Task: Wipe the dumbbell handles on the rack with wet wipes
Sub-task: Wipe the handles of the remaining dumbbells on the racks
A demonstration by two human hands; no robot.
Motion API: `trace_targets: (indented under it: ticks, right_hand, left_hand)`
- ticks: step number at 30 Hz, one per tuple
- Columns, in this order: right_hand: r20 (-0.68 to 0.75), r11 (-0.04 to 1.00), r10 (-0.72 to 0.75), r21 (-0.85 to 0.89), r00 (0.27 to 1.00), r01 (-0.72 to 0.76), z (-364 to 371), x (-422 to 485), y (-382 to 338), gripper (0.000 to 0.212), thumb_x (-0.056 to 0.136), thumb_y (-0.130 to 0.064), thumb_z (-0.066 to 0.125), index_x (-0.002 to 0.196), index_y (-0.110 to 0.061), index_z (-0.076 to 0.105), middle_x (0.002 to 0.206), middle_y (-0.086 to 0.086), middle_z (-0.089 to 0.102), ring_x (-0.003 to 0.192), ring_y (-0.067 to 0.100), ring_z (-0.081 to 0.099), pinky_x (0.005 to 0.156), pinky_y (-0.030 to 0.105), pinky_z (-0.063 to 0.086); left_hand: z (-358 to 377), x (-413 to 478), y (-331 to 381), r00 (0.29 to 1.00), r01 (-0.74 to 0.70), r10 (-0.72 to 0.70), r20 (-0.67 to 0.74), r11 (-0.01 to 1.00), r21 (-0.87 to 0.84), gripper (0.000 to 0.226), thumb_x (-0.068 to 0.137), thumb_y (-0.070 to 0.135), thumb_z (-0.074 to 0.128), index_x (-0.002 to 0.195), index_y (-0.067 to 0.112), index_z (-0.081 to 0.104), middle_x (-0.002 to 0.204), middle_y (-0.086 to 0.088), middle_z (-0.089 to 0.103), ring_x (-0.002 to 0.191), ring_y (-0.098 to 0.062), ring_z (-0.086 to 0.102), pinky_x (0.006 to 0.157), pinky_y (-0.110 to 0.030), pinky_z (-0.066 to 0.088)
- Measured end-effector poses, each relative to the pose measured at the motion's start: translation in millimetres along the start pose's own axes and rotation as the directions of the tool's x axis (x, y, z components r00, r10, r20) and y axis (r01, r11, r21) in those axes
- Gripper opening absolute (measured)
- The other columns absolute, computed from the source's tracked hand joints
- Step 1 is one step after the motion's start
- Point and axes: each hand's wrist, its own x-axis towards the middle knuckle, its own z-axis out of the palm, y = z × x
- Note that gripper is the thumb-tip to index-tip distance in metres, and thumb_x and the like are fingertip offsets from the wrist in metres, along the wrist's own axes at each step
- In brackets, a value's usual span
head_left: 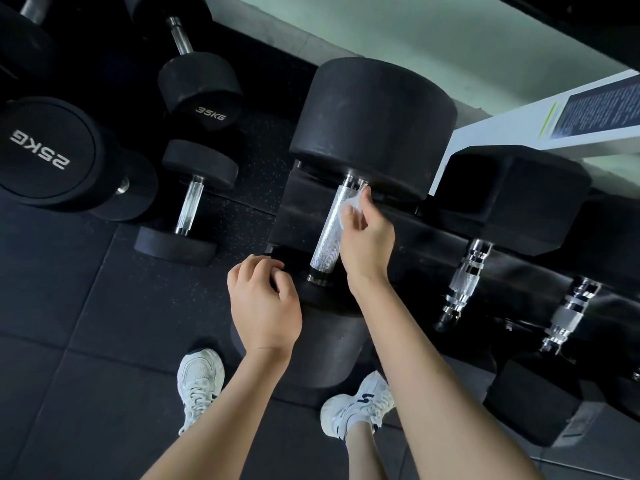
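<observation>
The wet wipe (350, 206) sits bunched against the far end of a knurled steel handle (325, 233), close under the big black far head (374, 123) of a dumbbell lying in the rack (433, 244). The right hand (367, 239) pinches the wipe between thumb and fingertips and presses it to the handle's right side. The wipe is soft, damp and light, so it should fold around the bar easily. The rough knurling will likely drag at it, and wrapping it fully round with the fingers looks better than dabbing. The dumbbell itself looks very heavy and stiff — best left seated, with only the handle worked.

The left hand (264, 299) hovers by the dumbbell's near head (322, 355), fingers loosely curled, with nothing visible in it. Whether it touches the head I cannot tell.

To the right, two more handles (465, 278) (568, 315) wait on the rack. On the left, dumbbells marked 35KG (201, 88) and 25KG (48, 150) lie on the dark floor mat (86, 323) — white shoes (199, 382) stand near.
</observation>
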Motion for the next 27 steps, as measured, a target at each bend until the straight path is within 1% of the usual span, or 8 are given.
trace_targets:
  ticks: [5, 7, 14, 17, 20, 22, 24, 27]
  right_hand:
    - [-0.270, 0.894, 0.263, 0.429, 0.926, -0.129, 15.4, 13.2, -23.7, 0.024, 0.087, 0.002, 0.062, 0.110, 0.003, 0.068, 0.101, 0.013, 0.071, 0.080, 0.009, 0.065, 0.065, 0.004, 0.047]
    - [-0.295, 0.893, 0.271, 0.433, 0.916, -0.125, 20.8, 10.5, -23.0, 0.022, 0.086, 0.001, 0.063, 0.108, 0.003, 0.069, 0.101, 0.011, 0.071, 0.086, 0.011, 0.066, 0.064, 0.002, 0.047]
    - [-0.085, 0.992, 0.121, -0.034, 0.989, -0.125, -7.2, -17.9, 14.9, 0.019, 0.085, -0.009, 0.068, 0.103, -0.001, 0.072, 0.089, 0.005, 0.073, 0.066, 0.000, 0.058, 0.069, 0.012, 0.049]
    - [0.096, 0.953, 0.149, -0.280, 0.984, -0.117, -13.2, -21.3, 25.8, 0.013, 0.082, -0.011, 0.068, 0.072, -0.005, 0.074, 0.061, 0.013, 0.066, 0.059, 0.015, 0.050, 0.061, 0.036, 0.048]
    - [0.232, 0.907, 0.223, -0.406, 0.947, -0.114, -22.9, -20.9, 27.3, 0.037, 0.078, -0.008, 0.067, 0.045, -0.014, 0.051, 0.044, 0.001, 0.039, 0.051, 0.018, 0.036, 0.051, 0.028, 0.031]
    - [0.253, 0.931, 0.303, -0.285, 0.919, -0.228, -31.0, -14.8, 18.5, 0.028, 0.080, -0.007, 0.069, 0.054, -0.016, 0.061, 0.047, 0.000, 0.042, 0.045, 0.016, 0.038, 0.042, 0.021, 0.030]
    - [0.230, 0.917, 0.382, 0.028, 0.895, -0.399, -33.8, -3.6, 1.7, 0.008, 0.084, -0.006, 0.069, 0.085, -0.012, 0.073, 0.058, 0.002, 0.054, 0.043, 0.010, 0.047, 0.040, 0.017, 0.036]
    - [0.163, 0.903, 0.318, 0.250, 0.934, -0.351, -22.7, 21.4, -13.3, 0.026, 0.085, -0.013, 0.069, 0.111, -0.010, 0.069, 0.079, -0.007, 0.065, 0.066, 0.002, 0.059, 0.060, 0.010, 0.047]
  left_hand:
    - [0.8, 0.4, 0.0, 1.000, -0.006, 0.006, 0.001, 1.000, 0.003, 0.036, 0.080, 0.017, 0.033, 0.083, 0.005, 0.067, 0.099, -0.002, 0.066, 0.111, -0.025, 0.047, 0.080, -0.010, 0.025]
    - [0.8, 1.0, -0.5, 1.000, -0.013, 0.013, 0.003, 1.000, 0.007, 0.037, 0.079, 0.017, 0.032, 0.083, 0.005, 0.067, 0.099, -0.002, 0.066, 0.110, -0.024, 0.047, 0.080, -0.009, 0.024]
    - [0.5, -1.3, 1.5, 1.000, 0.001, -0.001, -0.012, 0.999, 0.051, 0.037, 0.080, 0.019, 0.032, 0.083, 0.007, 0.067, 0.100, -0.001, 0.065, 0.108, -0.023, 0.047, 0.075, -0.014, 0.026]
    - [1.0, -1.0, 2.0, 1.000, -0.016, 0.016, -0.007, 0.998, 0.062, 0.036, 0.080, 0.018, 0.032, 0.082, 0.007, 0.066, 0.096, -0.001, 0.065, 0.104, -0.023, 0.047, 0.072, -0.012, 0.023]
    - [0.4, -1.0, 3.1, 1.000, -0.011, 0.012, -0.005, 0.997, 0.074, 0.035, 0.079, 0.018, 0.032, 0.082, 0.007, 0.066, 0.096, 0.000, 0.065, 0.104, -0.022, 0.047, 0.070, -0.013, 0.023]
    - [-0.5, -0.5, 3.5, 1.000, -0.013, 0.013, 0.003, 0.997, 0.074, 0.036, 0.079, 0.019, 0.032, 0.082, 0.007, 0.066, 0.095, 0.000, 0.064, 0.104, -0.021, 0.046, 0.070, -0.013, 0.022]
    - [-1.1, -0.1, 3.9, 1.000, -0.010, 0.010, 0.003, 0.998, 0.062, 0.036, 0.079, 0.018, 0.032, 0.081, 0.007, 0.066, 0.094, 0.001, 0.064, 0.103, -0.021, 0.046, 0.071, -0.012, 0.022]
    - [-1.2, -0.4, 4.5, 1.000, -0.008, 0.009, -0.004, 0.998, 0.055, 0.036, 0.079, 0.018, 0.033, 0.081, 0.006, 0.066, 0.093, 0.002, 0.063, 0.102, -0.020, 0.045, 0.071, -0.009, 0.021]
